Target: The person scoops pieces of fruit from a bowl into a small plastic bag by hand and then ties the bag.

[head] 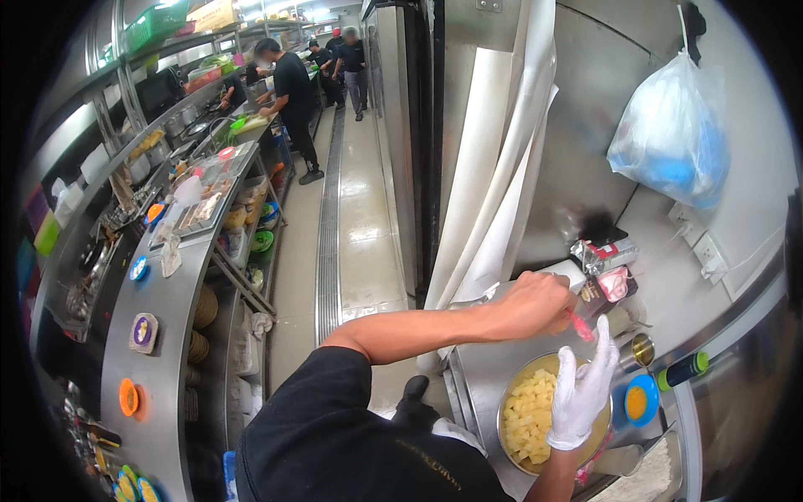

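My bare left hand [541, 302] reaches across from the left, its fingers closed on a small pink strip [582, 326], perhaps plastic or rubber. Just below it my right hand [580, 398], in a thin white glove, is raised with the thumb apart from the fingers and nothing visible in it. Under the gloved hand stands a wide metal bowl [500, 419] on a steel worktop [480, 370]. Pale yellow diced food [530, 408] fills much of the bowl; the gloved hand covers part of its right side.
Beside the bowl are a blue bowl [652, 417] of orange-yellow food, a metal cup [642, 351], a green-capped bottle [684, 371] and a tray of white powder [649, 474]. A plastic bag [671, 138] hangs above. Co-workers [295, 94] stand along the aisle beyond a long counter [157, 314].
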Demonstrator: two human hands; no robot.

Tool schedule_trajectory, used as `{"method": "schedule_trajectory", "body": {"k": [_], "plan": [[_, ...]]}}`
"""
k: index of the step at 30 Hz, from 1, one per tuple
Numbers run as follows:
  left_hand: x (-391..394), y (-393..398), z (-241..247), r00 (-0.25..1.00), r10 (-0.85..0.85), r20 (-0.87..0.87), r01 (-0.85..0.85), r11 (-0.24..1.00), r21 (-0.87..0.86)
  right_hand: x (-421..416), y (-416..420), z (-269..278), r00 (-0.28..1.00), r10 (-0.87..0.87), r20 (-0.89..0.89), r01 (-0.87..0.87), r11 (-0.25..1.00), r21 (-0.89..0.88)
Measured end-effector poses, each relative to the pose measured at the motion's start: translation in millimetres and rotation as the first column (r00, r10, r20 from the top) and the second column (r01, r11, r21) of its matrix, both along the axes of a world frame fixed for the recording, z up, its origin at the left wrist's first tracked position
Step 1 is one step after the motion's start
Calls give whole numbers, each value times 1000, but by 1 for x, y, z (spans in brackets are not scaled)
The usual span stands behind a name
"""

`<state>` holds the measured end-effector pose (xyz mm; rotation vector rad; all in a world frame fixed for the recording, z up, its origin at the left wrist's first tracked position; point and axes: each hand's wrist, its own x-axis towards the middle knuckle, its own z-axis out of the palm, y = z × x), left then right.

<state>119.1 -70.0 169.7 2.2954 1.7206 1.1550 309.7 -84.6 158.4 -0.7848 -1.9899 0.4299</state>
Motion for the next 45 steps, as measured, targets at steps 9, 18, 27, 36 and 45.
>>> {"method": "schedule_trajectory", "body": {"k": [9,18,27,36,45], "plan": [[13,-5,-23,997,-69,-30,60,970,-237,29,44,-35,824,-89,559,-85,957,278],[34,-18,-44,963,-174,207,171,985,33,46,29,-55,802,80,-592,-584,314,-749],[61,-50,54,617,-616,490,565,780,269,24,-19,-48,-414,-192,-890,-899,-71,433],[26,-59,84,799,-592,-107,580,711,396,62,8,13,568,434,-699,-803,476,-357],[22,-41,57,644,-748,160,752,658,49,77,37,25,811,515,-278,-500,363,-786]]}}
